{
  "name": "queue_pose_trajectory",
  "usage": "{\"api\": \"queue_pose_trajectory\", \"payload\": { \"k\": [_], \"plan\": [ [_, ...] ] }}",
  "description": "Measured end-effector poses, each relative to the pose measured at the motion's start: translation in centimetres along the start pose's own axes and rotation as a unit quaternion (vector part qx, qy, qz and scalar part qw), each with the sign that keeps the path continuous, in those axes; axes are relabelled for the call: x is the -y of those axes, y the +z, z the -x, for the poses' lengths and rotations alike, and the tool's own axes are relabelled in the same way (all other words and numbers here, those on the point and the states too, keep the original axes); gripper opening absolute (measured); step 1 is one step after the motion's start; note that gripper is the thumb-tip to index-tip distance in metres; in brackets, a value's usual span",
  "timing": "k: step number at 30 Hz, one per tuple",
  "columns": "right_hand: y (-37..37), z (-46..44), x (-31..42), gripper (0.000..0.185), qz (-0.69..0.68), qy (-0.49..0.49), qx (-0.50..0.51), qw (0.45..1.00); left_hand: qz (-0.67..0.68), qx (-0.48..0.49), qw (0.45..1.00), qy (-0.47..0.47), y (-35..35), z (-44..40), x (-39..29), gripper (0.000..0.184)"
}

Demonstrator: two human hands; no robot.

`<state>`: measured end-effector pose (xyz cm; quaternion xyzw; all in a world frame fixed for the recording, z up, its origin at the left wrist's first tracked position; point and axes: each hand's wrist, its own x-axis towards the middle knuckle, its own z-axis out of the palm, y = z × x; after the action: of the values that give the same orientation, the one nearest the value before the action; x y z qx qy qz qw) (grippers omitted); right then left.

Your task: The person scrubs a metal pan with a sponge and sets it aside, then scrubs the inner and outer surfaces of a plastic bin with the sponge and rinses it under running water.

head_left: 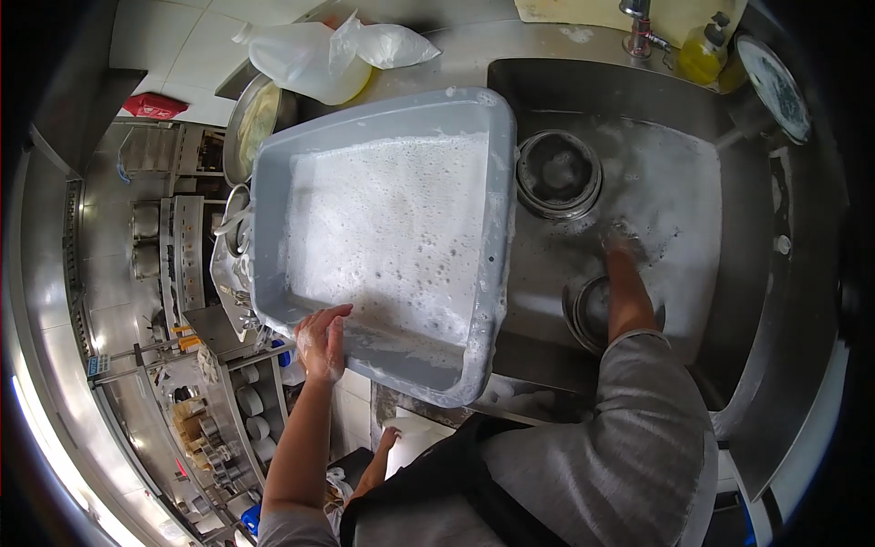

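A large grey plastic tub [499, 219] full of foamy water stands beside the sink. My left hand [321, 342], wet with suds, rests at the tub's near left corner, its fingers stretched over the rim. My right hand [622, 239] reaches down into the cloudy water of the metal sink [743, 301]; its fingers are under the surface, so what they hold is hidden. Close to it, a round metal container [559, 175] sits partly filled with water. Another round metal vessel [588, 314] lies in the sink beside my right forearm, partly covered by it.
Behind the tub are a plastic jug [305, 62], a clear bag [392, 46] and a metal bowl [260, 118]. A tap [638, 32] and yellow soap bottle [702, 53] stand behind the sink; a round pan [773, 87] leans at right. Another person's hand [390, 438] appears below.
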<state>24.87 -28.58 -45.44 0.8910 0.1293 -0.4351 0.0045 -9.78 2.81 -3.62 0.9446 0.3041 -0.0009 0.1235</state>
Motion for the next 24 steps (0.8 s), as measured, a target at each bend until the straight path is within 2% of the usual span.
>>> {"api": "queue_pose_trajectory", "payload": {
  "k": [3, 7, 11, 15, 18, 21, 23, 24],
  "plan": [
    [-2.8, 3.8, 1.0, 0.050, -0.020, -0.002, 0.017, 1.000, 0.008, -0.007, 1.000, 0.010, 0.1, 0.0, 0.3, 0.035],
    [-0.7, -2.0, -0.5, 0.047, 0.001, 0.009, 0.013, 1.000, 0.013, -0.007, 1.000, 0.014, 0.3, -0.1, 0.5, 0.036],
    [1.5, -4.4, -1.0, 0.043, 0.005, 0.006, -0.026, 1.000, 0.006, -0.017, 1.000, 0.020, 0.1, -0.2, 0.3, 0.037],
    [3.8, -4.3, -1.8, 0.040, -0.025, -0.001, -0.106, 0.994, 0.007, -0.018, 1.000, 0.014, 0.1, -0.2, 0.4, 0.037],
    [4.3, -2.2, -3.0, 0.037, -0.046, -0.132, -0.202, 0.969, 0.018, -0.016, 1.000, 0.019, 0.1, -0.3, 0.5, 0.037],
    [3.0, 0.6, -2.2, 0.035, 0.006, -0.373, -0.257, 0.891, 0.025, -0.023, 0.999, 0.018, 0.1, -0.4, 0.5, 0.037],
    [0.4, 3.0, 0.5, 0.032, 0.024, -0.299, -0.202, 0.932, 0.022, -0.022, 0.999, 0.019, 0.1, -0.4, 0.6, 0.037],
    [-0.5, 3.8, 1.5, 0.029, 0.041, -0.222, -0.143, 0.964, 0.019, -0.019, 0.999, 0.019, 0.2, -0.4, 0.6, 0.037]
  ]
}}
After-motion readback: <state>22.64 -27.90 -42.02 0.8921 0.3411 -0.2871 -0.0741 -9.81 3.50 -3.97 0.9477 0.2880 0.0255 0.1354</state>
